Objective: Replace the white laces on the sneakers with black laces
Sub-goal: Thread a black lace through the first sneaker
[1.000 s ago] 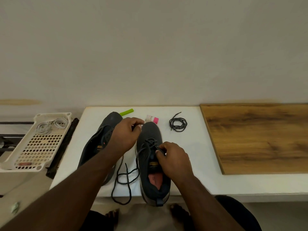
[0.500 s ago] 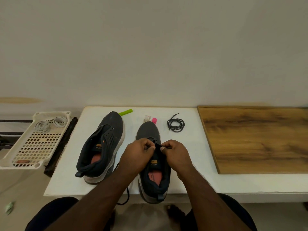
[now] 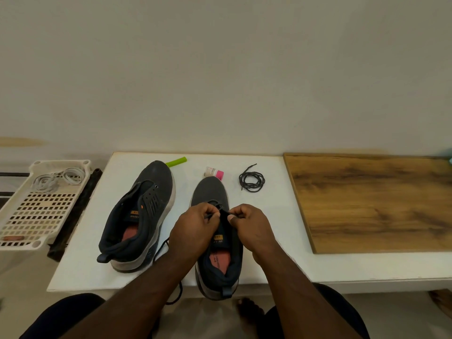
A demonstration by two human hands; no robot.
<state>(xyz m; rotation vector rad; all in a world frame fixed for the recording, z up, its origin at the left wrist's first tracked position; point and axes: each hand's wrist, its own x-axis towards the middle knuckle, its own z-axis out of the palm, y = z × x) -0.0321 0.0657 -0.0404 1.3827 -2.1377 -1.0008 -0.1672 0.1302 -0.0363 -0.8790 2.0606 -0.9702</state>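
Note:
Two dark sneakers stand on the white table [image 3: 269, 253]. The left sneaker [image 3: 139, 216] has no lace and leans outward. Over the tongue of the right sneaker [image 3: 215, 241] my left hand [image 3: 195, 228] and my right hand [image 3: 252, 228] meet, both pinching the black lace [image 3: 220, 209] threaded through its eyelets. A loose end of this lace [image 3: 161, 248] trails off the table's front edge under my left forearm. A second black lace [image 3: 252, 178] lies coiled behind the right sneaker. The white laces [image 3: 58, 179] rest coiled in the basket at the left.
A white slotted plastic basket [image 3: 36, 216] sits left of the table beside a black bar [image 3: 73, 216]. A green tube [image 3: 176, 161] and a small pink-capped bottle [image 3: 215, 172] lie near the back edge. A wooden board [image 3: 379, 204] covers the table's right side.
My left hand came down from the toe of the right sneaker to the lacing and now meets my right hand there. The left sneaker is uncovered.

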